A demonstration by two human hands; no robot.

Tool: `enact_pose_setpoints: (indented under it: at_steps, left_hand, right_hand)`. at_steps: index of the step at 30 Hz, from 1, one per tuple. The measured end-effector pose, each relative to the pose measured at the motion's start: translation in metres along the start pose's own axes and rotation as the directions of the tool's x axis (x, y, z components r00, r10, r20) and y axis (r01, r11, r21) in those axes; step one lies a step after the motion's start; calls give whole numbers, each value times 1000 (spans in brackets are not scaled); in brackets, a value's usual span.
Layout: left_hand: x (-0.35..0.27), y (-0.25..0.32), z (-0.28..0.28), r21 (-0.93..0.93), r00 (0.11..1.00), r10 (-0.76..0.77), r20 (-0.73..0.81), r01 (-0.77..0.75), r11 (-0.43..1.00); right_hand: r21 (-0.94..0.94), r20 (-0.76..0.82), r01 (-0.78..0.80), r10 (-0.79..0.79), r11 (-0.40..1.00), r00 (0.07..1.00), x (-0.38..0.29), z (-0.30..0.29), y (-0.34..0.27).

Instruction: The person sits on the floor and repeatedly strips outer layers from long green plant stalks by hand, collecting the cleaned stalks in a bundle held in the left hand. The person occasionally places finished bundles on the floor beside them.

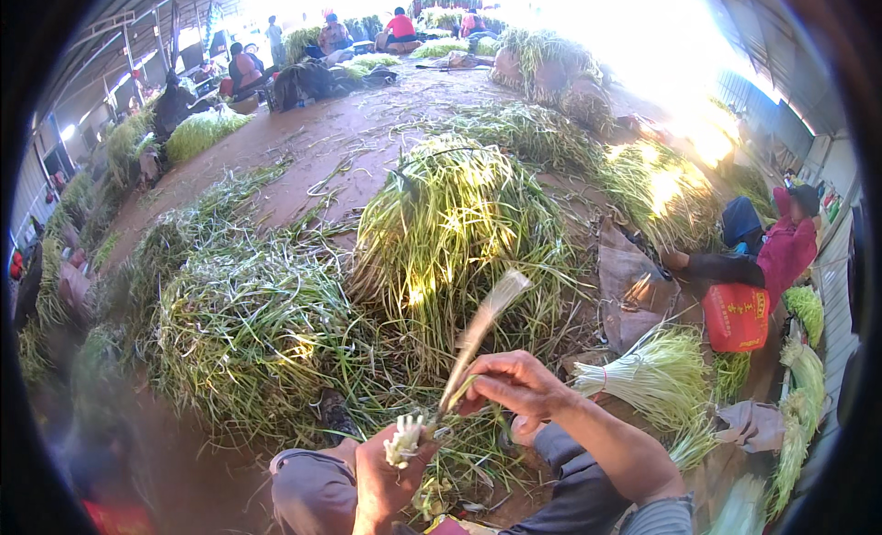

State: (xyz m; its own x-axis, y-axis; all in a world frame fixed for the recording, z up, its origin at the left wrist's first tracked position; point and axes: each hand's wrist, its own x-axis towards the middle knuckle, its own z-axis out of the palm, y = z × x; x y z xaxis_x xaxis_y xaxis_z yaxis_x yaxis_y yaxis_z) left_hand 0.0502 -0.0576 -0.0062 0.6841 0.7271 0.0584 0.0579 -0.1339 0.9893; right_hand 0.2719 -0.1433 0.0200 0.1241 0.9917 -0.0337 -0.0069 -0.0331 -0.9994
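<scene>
My left hand (389,476) is closed around a small bunch of pale-ended green stalks (406,438), which look like garlic scapes; their cut ends point up toward me. Thumb and fingers of my right hand (520,387) pinch a thin yellow-green strand (460,391) just above that bunch. A long, pale brown strip (486,321), blurred, rises from beside the bunch past my right fingertips; I cannot tell what it is. In front of my hands stands a tall heap of long green stalks (448,225). Loose leaves and trimmings (475,452) lie between my knees.
Left of centre spreads a heap of leafy waste (248,328). A bundle of stalks (648,376) tied with a red band lies at my right. Beyond it, a person (785,245) sits near a red bag (737,318) bearing writing. Other people sit at the back.
</scene>
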Motion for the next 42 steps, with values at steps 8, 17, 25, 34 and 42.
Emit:
enact_pose_setpoints:
  at_steps: [8,17,25,34,42]
  left_hand:
    - [-6,-17,-15,73,989,-47,-142,58,996]
    - [4,-44,-41,-81,908,18,-418,-57,995]
    - [6,-48,-21,-126,906,-6,-424,-52,991]
    - [1,-70,-10,-292,957,56,-284,-142,946]
    - [-5,-66,-16,-195,978,-11,-208,-31,980]
  right_hand:
    - [221,-696,708,-400,670,596,-14,-115,-1]
    - [-144,-959,730,-275,669,62,-54,-173,28]
    - [-801,36,42,-22,597,999,-2,-49,32]
    - [-485,354,347,-182,803,917,2,48,32]
    - [-333,347,238,-116,912,931,7,57,57]
